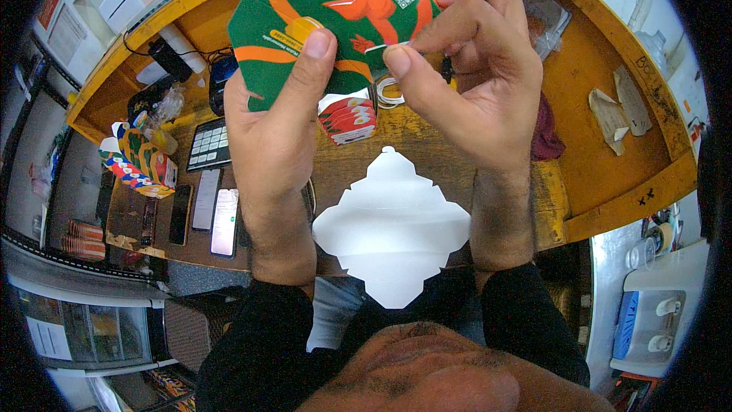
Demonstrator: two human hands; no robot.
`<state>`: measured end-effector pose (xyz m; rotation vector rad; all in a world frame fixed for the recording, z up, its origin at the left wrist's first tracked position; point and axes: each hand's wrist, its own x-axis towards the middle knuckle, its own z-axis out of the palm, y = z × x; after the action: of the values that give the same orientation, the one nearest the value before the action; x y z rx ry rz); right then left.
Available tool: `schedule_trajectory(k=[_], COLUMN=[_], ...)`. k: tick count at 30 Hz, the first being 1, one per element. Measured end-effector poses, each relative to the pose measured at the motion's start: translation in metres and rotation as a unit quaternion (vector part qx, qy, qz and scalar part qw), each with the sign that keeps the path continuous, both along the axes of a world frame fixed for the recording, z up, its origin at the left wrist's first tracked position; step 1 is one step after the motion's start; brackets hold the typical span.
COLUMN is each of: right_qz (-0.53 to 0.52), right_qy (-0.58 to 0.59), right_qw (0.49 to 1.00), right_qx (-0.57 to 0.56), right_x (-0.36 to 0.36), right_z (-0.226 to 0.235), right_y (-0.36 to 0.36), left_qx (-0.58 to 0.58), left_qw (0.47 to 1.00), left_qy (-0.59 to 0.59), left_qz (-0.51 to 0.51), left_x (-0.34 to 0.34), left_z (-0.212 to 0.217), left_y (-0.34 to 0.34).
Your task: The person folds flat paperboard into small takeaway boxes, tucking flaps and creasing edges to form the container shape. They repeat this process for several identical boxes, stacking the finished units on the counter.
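Note:
Up at the top of the view, my left hand (274,122) grips a green and orange printed card food carton (263,27), thumb laid over its printed face. At the carton's lower right edge, my right hand (488,69) has thumb and index finger pinched together on a thin white edge; the fingers partly cover what they hold. Below and between my forearms lies a flat white die-cut carton blank (393,221), plain side up, its lower point reaching past the table's front edge. Behind the held carton stand red printed cartons (347,120), partly hidden by it.
Nested colourful cartons (137,164) stand at the left of the wooden table (427,160). Near them lie a tablet (210,145) and several phones (225,221). A white cable (389,93) is coiled behind. To the right are a maroon cloth (547,130) and brown paper pieces (606,122).

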<state>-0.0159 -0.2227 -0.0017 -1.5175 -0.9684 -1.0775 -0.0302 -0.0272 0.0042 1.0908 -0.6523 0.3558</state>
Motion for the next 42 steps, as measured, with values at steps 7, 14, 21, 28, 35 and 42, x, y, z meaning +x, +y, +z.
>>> schedule_trajectory(k=[7,14,21,28,35,42], right_qz=[-0.005,0.009,0.032,0.047,0.069,0.122], right_qy=[0.009,0.024,0.047,0.068,0.088,0.122], right_qw=[1.000,1.000,0.998,0.995,0.989,0.978], right_qx=[0.015,0.002,0.000,0.055,0.098,0.116], right_x=[-0.002,-0.009,-0.017,-0.007,0.000,-0.005], right_z=[-0.001,0.003,0.009,0.003,-0.005,-0.002], right_y=[-0.003,-0.007,-0.009,-0.007,0.000,0.001], left_qx=[-0.010,-0.001,0.101,-0.012,0.162,0.094], left_qw=[1.000,1.000,0.990,0.993,0.982,0.963], left_qy=[0.010,-0.007,-0.094,-0.039,-0.092,-0.253], left_qz=[-0.007,0.018,0.013,-0.108,0.000,-0.027], left_x=[-0.001,-0.006,-0.010,0.001,-0.017,-0.003], left_z=[-0.001,-0.004,-0.013,-0.020,-0.042,-0.035], left_y=[-0.007,-0.009,-0.009,-0.011,-0.011,-0.026])
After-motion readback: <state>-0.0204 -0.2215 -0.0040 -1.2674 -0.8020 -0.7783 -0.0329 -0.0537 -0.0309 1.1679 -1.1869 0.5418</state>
